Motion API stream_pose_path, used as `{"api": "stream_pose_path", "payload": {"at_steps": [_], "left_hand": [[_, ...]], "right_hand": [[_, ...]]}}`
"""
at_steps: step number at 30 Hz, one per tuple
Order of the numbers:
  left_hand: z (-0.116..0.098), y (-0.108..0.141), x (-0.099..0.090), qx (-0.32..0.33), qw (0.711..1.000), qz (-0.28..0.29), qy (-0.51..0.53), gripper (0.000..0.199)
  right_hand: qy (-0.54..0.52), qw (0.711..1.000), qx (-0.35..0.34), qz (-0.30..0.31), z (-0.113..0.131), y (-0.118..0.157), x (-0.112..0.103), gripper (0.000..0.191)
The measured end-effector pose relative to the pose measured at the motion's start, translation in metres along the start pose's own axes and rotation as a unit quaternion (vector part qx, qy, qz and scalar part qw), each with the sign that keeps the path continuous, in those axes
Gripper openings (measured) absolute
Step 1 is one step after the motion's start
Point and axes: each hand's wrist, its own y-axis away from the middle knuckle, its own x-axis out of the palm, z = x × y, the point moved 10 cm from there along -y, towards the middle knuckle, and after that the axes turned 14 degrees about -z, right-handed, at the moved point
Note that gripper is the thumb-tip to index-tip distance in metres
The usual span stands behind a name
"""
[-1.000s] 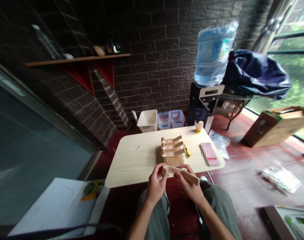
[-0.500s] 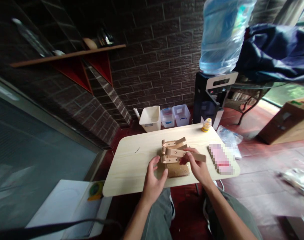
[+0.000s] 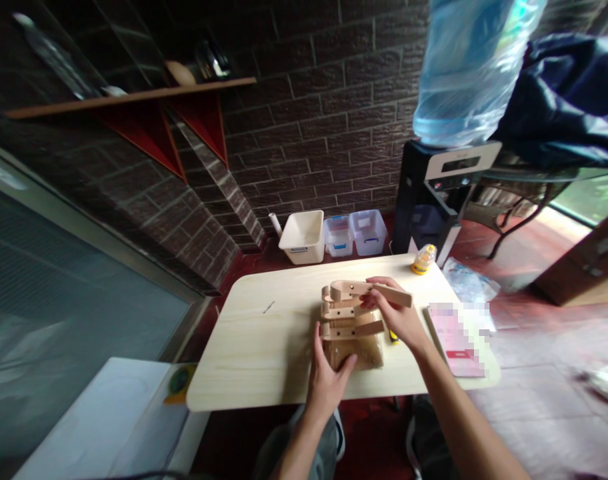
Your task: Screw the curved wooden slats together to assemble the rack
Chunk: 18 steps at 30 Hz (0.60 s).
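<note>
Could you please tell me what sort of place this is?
Probably a room in a home or a small office, though I cannot be certain which. A water dispenser stands by the brick wall, a shelf holds a few objects, and a small table serves as the work surface.

No text can be made out, tbh. A label (image 3: pixel 523 25) is carried by the jug (image 3: pixel 464 90), but it's washed out. Tiny marks can be spotted on the dispenser (image 3: pixel 457 167), too small to be read. The pink item (image 3: pixel 454 339) is partly hidden by pixelation.
</note>
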Motion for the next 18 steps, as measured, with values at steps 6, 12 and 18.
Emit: {"api": "stream_pose_path", "payload": {"at_steps": [6, 12, 18], "left_hand": [[-0.011, -0.018, 0.009, 0.042, 0.998, -0.043, 0.012, 0.105], [-0.054, -0.025, -0.021, 0.075, 0.993, -0.080, 0.052, 0.101], [-0.115, -0.031, -0.051, -0.015, 0.974, 0.015, 0.227, 0.074]], "right_hand": [[-0.011, 0.999, -0.018, -0.036, -0.013, -0.007, -0.018, 0.037], [-0.003, 0.996, -0.085, -0.007, -0.006, 0.033, -0.001, 0.035], [0.019, 0.983, -0.179, 0.028, 0.005, 0.084, 0.021, 0.033]]}}
